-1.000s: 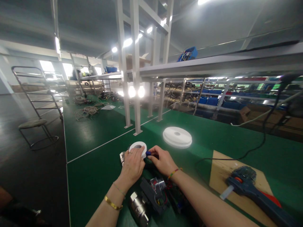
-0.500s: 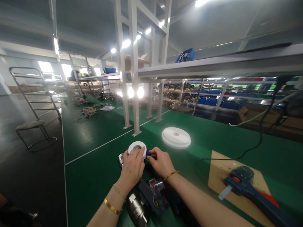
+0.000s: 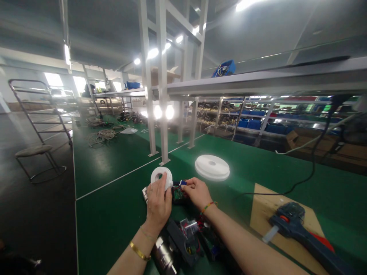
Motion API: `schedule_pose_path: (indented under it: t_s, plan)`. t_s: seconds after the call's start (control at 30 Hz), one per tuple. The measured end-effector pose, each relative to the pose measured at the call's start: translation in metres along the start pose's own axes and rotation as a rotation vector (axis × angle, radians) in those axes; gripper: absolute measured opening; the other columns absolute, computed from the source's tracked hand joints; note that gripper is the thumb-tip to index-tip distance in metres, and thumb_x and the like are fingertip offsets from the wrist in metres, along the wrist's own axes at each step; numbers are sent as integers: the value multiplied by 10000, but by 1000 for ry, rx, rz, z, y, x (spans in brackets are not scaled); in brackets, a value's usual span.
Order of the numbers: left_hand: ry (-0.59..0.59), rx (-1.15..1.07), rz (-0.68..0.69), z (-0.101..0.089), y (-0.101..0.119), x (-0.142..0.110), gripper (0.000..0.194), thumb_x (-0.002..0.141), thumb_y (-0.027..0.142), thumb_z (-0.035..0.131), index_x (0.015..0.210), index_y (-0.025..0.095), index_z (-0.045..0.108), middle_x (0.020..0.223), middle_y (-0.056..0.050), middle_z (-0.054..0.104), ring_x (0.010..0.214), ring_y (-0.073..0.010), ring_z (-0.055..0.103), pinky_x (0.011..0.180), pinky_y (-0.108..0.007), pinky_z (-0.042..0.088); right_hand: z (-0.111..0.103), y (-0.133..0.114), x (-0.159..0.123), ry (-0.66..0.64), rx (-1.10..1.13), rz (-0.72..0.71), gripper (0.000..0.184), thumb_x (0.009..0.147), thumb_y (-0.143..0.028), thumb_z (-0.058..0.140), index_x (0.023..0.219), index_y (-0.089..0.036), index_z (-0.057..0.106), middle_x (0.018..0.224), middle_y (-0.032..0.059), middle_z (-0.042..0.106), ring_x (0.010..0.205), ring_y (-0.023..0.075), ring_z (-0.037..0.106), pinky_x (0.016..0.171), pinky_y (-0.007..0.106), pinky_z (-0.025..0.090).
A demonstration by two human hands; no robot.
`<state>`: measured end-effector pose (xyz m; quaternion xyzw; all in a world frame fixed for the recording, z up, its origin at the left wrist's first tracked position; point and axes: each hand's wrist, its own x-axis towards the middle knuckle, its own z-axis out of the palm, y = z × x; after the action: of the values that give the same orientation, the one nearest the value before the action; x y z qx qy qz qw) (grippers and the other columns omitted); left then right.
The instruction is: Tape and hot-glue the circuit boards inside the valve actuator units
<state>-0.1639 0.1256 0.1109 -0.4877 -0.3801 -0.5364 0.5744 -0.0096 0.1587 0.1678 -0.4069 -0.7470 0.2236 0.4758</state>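
— What lies nearest?

— A dark valve assembly with a metal cylinder at its left end, low on the green bench, between the two forearms. To the right a blue glue gun rests on a cardboard sheet.

— And the hands?

— The left hand is clamped on a white tape roll. Half a second ago the roll lay flatter under the fingers; now it stands tipped up on edge, its hole facing the camera, and it has shifted slightly left. The right hand pinches, fingers together, a small blue-tipped part just beside the roll, above a small green circuit board that now shows between the hands.

— Farther out?

— A flat white disc sits on the bench beyond the hands, as before. Behind it rise the white frame posts, and at far left a stool on the floor.
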Motion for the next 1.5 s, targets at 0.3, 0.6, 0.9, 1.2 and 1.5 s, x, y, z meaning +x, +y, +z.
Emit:
schedule_pose_path:
  t_s: [0.3, 0.6, 0.9, 1.2, 1.5]
  plan:
    - [-229, 82, -51, 10, 0, -5, 615, 894, 394, 513, 1452, 170, 383, 1283, -67, 588, 1196, -196, 500, 1021, -362, 315, -25, 6, 1, -193, -218, -327, 257, 883, -233, 529, 1124, -230, 621, 1034, -47, 615, 911, -15, 530, 884, 125, 401]
    - [-391, 81, -164, 12, 6, -3, 694, 855, 391, 551, 1495, 271, 312, 1295, -71, 568, 1193, -252, 507, 1029, -511, 309, -40, 0, 1, -325, -457, -422, 230, 819, -165, 604, 1036, -198, 674, 1049, -14, 597, 978, 31, 443, 937, 187, 295]
    - [-417, -35, -209, 8, -1, 0, 632, 870, 321, 499, 1476, 293, 324, 1308, -31, 571, 1233, -179, 494, 1061, -430, 311, -39, 2, 0, -483, -225, -332, 289, 842, -219, 581, 1104, -101, 609, 1010, 1, 589, 862, -33, 494, 838, 81, 403]
    - [-489, -44, -135, 4, 0, 1, 707, 875, 403, 504, 1519, 367, 216, 1247, -36, 572, 1185, -216, 503, 1059, -482, 278, -41, 2, -3, -452, -313, -342, 279, 873, -244, 551, 1117, -131, 623, 1034, -2, 607, 902, -24, 516, 875, 92, 407]
    - [-519, -12, -146, 4, 1, 2, 770, 827, 313, 568, 1522, 329, 238, 1253, -68, 559, 1156, -233, 493, 1052, -519, 277, -29, 10, -6, -362, -712, -455, 298, 884, -216, 525, 1136, -280, 671, 1138, -18, 617, 1088, 88, 539, 970, 249, 297]
